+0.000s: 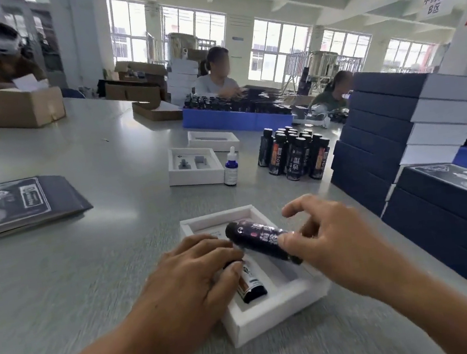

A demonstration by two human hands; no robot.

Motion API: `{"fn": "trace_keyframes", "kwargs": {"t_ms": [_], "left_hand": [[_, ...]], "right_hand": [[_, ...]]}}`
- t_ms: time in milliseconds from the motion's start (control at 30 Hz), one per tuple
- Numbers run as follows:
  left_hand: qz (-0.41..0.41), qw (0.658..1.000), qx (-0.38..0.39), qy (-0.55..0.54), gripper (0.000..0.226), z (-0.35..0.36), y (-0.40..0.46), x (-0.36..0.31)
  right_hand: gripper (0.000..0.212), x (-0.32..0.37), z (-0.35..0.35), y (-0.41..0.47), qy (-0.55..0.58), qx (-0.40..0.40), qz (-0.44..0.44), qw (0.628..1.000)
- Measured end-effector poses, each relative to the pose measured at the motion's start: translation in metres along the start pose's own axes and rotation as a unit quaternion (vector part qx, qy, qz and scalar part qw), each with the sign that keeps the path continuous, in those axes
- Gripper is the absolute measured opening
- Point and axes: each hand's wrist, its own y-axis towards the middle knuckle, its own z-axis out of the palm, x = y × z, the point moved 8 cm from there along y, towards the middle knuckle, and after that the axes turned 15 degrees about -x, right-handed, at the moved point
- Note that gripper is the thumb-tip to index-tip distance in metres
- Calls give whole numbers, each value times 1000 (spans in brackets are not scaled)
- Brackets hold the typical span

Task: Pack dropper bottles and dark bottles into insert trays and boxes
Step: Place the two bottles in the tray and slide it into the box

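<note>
A white foam insert tray (276, 310) lies on the grey table in front of me. My left hand (192, 280) rests on a dark bottle (251, 286) lying in the tray's left slot, thumb and fingers round it. My right hand (329, 238) pinches a second dark bottle (260, 240) and holds it tilted above the tray. Farther back stand a blue dropper bottle (230, 168), a cluster of several upright dark bottles (294, 151) and two more white trays (193, 165) (214, 139), with nothing in their slots.
Stacked navy boxes (392, 132) rise at the right, with a printed box (453, 207) nearer me. Dark printed sleeves (19, 205) lie at the left. A cardboard box (6, 108) and a blue crate (218, 118) of bottles sit farther back, where two people work.
</note>
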Motion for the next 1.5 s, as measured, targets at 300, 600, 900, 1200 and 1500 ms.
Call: {"fn": "trace_keyframes", "kwargs": {"t_ms": [300,600,900,1200,1500], "left_hand": [[-2,1000,5,20,62,2,-1,2],[5,1000,-1,16,55,5,0,4],[3,1000,-2,3,52,3,-1,3],[2,1000,-2,2,52,3,-1,1],[0,1000,-3,2,50,3,-1,1]], "right_hand": [[47,9,10,-22,-151,-53,-84,983],[70,-3,14,-22,-96,4,-84,992],[43,-13,19,-25,0,30,-87,996],[51,-9,33,-27,-23,78,-134,988],[52,-5,34,-22,-35,106,-133,985]]}}
